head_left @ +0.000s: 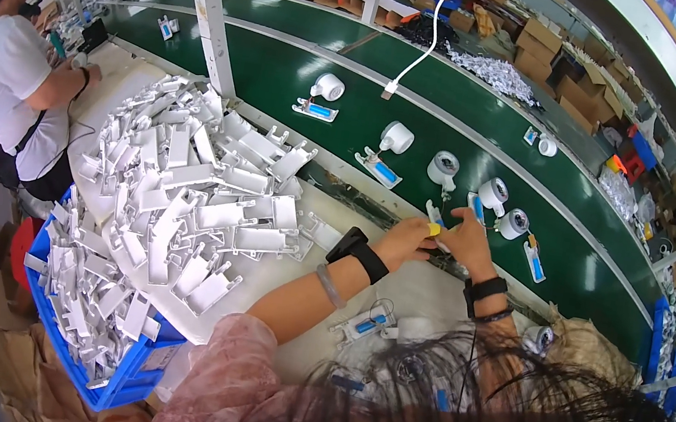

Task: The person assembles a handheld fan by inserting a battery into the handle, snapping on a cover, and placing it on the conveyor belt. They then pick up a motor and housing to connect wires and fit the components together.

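Both hands meet at the near edge of the green conveyor belt (pixel 308 58). My left hand (pixel 405 240) pinches a small yellow piece (pixel 434 229). Against it, my right hand (pixel 467 237) has its fingers bent and closed; what they grip is hidden. Just beyond my fingertips lies a slim white housing (pixel 432 211), partly covered by them. A round white head (pixel 443 167) sits just past it on the belt. To the right are another white head (pixel 493 194) and a white holder with a blue battery (pixel 535 263).
White plastic covers (pixel 207 209) are heaped on the table at left, above a full blue bin (pixel 128 385). Nearer me lie battery assemblies (pixel 365 324), partly behind hair. A white cable (pixel 425 49) hangs over the belt. A co-worker (pixel 30 78) stands at far left.
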`<state>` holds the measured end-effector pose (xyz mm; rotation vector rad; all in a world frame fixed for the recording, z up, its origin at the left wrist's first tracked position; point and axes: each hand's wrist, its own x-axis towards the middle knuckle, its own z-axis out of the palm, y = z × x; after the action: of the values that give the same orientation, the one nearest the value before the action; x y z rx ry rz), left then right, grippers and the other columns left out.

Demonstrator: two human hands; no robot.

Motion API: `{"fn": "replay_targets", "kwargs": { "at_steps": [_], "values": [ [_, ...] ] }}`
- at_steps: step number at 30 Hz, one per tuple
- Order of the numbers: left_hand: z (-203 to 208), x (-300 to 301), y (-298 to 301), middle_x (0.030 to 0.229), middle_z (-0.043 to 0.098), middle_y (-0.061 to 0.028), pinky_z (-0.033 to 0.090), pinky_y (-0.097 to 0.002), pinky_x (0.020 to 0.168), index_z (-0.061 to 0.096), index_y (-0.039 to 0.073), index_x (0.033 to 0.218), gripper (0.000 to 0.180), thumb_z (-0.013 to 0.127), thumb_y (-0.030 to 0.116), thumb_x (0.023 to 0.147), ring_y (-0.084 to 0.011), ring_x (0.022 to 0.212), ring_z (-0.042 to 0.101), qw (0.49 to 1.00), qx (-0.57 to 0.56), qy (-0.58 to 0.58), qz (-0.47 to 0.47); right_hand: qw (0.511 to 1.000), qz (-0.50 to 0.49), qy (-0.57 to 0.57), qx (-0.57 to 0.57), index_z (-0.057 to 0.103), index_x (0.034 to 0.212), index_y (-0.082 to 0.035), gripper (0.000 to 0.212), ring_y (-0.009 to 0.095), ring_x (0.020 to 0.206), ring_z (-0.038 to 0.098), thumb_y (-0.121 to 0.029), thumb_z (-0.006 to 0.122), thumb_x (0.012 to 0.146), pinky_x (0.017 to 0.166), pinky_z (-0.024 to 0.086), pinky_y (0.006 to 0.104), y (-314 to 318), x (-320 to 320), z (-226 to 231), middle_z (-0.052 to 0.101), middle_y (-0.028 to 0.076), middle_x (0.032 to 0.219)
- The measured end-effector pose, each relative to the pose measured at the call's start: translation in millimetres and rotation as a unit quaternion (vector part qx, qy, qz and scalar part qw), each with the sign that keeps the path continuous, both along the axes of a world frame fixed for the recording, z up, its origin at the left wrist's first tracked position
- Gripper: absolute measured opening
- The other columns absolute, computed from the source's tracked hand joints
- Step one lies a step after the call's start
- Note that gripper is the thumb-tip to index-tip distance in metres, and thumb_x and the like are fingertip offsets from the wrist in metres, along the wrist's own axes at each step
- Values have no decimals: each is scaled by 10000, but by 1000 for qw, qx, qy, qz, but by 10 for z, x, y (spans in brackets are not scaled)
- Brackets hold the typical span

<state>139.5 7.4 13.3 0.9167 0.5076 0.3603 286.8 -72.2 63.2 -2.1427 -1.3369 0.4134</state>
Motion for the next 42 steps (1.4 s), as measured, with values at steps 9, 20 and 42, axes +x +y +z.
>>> {"fn": "replay_targets", "kwargs": {
  "at_steps": [9,20,42],
  "values": [
    [238,-65,-115,844,615,-56,495,-280,502,562,43,1045,235,531,229,905,-136,613,601,995,55,-40,-72,994,5,60,88,528,1125,-34,386,323,825,624,-99,682,777,733,494,382,-592,-444,342,632,143,878],
    [848,-340,-65,841,650,-64,496,-237,532,580,27,1037,227,567,221,921,-120,586,608,942,198,-70,-261,955,177,79,226,675,916,-39,160,215,1086,554,22,703,771,892,445,355,-1026,-243,222,615,104,1155],
    [970,-314,-377,849,612,-34,420,-215,508,493,29,1175,249,440,87,938,-74,583,518,914,376,-34,-151,961,-51,216,165,539,791,-14,128,80,580,589,-23,663,824,523,452,215,-1354,-633,353,631,46,696]
  ]
}}
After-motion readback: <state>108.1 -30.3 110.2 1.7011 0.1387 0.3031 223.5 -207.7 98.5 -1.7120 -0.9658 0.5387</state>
